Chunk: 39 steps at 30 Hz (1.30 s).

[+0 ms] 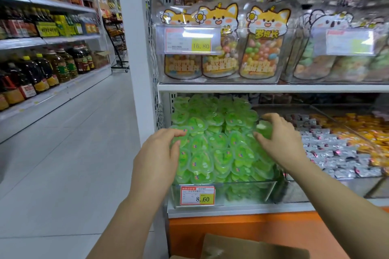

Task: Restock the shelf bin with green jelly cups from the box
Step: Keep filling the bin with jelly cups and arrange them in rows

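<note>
A clear shelf bin [248, 192] is heaped with several green jelly cups [221, 139]. My left hand [156, 153] rests at the pile's left edge, fingers curled over the cups there. At the pile's right side my right hand [277, 139] pinches a single green jelly cup [264, 128] just above the heap. The cardboard box [248, 247] sits low at the bottom of the view, below the shelf; its inside is hidden.
A price tag marked 8.60 [197, 195] hangs on the bin's front. Bins of silver [328, 153] and orange wrapped sweets [366, 132] lie to the right. Bagged candies [221, 48] fill the shelf above. An aisle [73, 143] with oil bottles [48, 67] runs left.
</note>
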Available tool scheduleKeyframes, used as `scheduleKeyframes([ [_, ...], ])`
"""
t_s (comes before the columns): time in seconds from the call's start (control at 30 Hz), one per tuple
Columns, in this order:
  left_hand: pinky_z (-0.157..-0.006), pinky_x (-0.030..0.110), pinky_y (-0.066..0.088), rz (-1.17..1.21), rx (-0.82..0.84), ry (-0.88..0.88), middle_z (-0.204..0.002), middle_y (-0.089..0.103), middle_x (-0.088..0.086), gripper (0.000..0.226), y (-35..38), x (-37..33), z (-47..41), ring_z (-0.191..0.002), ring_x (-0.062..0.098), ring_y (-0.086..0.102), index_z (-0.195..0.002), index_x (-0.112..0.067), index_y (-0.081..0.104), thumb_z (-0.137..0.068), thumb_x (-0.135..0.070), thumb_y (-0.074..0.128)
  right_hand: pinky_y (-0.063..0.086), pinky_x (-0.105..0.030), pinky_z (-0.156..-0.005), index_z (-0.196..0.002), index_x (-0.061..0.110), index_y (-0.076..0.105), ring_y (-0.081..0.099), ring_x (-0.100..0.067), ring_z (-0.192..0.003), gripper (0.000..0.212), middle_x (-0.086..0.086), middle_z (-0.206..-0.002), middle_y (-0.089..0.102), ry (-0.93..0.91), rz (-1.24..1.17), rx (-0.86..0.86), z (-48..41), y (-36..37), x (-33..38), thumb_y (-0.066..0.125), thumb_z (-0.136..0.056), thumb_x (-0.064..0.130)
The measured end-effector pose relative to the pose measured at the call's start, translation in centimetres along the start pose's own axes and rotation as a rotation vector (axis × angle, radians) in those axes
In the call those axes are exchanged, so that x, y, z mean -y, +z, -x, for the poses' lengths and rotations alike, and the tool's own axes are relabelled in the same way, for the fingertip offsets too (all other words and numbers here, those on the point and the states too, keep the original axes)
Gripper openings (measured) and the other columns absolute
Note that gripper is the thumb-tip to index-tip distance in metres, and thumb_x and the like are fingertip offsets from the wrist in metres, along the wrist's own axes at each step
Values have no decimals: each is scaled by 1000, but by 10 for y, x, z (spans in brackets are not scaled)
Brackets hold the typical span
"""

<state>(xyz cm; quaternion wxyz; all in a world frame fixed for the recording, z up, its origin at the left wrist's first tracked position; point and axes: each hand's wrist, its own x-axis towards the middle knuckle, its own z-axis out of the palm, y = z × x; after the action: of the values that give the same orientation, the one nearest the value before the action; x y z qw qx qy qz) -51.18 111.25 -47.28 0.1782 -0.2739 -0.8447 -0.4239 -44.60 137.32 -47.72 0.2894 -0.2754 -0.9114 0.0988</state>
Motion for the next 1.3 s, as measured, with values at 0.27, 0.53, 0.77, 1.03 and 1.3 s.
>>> scheduleKeyframes([
  [0.27,-78,34,49,-26,-2,31,-103,61,-17,24,5,2,-1,-92,16,58,-106,-31,66,-91,-15,56,40,-38,-81,-113,12,54,55,-34,-103,35,-11,-110,63,47,-242,-66,-3,5,-6,68,-82,19],
  [0.53,-86,29,49,151,97,176,-114,55,-25,45,3,-8,1,-103,-4,52,-124,-42,53,-88,-18,62,46,-31,-81,-108,17,56,59,-21,-87,28,6,-98,58,-129,-548,-42,23,-33,40,67,-83,21],
  [0.77,-74,11,46,300,183,287,-115,54,-24,53,3,-23,8,-96,-2,55,-116,-51,52,-80,-16,72,42,-32,-60,-96,28,54,48,-13,-61,25,-6,-71,52,-221,-697,359,42,-46,94,70,-78,33],
  [1.03,-60,16,52,878,81,-251,-100,65,-1,25,6,-36,5,-73,7,69,-101,-22,57,-82,-10,68,53,-27,-70,-92,14,52,64,-13,-74,16,-7,-83,68,-43,-1224,502,54,-34,93,64,-82,10],
  [1.3,-69,7,45,415,96,-137,-90,68,-15,15,-5,-15,0,-77,-8,62,-96,-34,66,-88,-23,63,51,-15,-53,-86,4,60,62,-8,-52,4,-12,-77,62,181,-1279,389,30,-19,93,62,-84,0],
])
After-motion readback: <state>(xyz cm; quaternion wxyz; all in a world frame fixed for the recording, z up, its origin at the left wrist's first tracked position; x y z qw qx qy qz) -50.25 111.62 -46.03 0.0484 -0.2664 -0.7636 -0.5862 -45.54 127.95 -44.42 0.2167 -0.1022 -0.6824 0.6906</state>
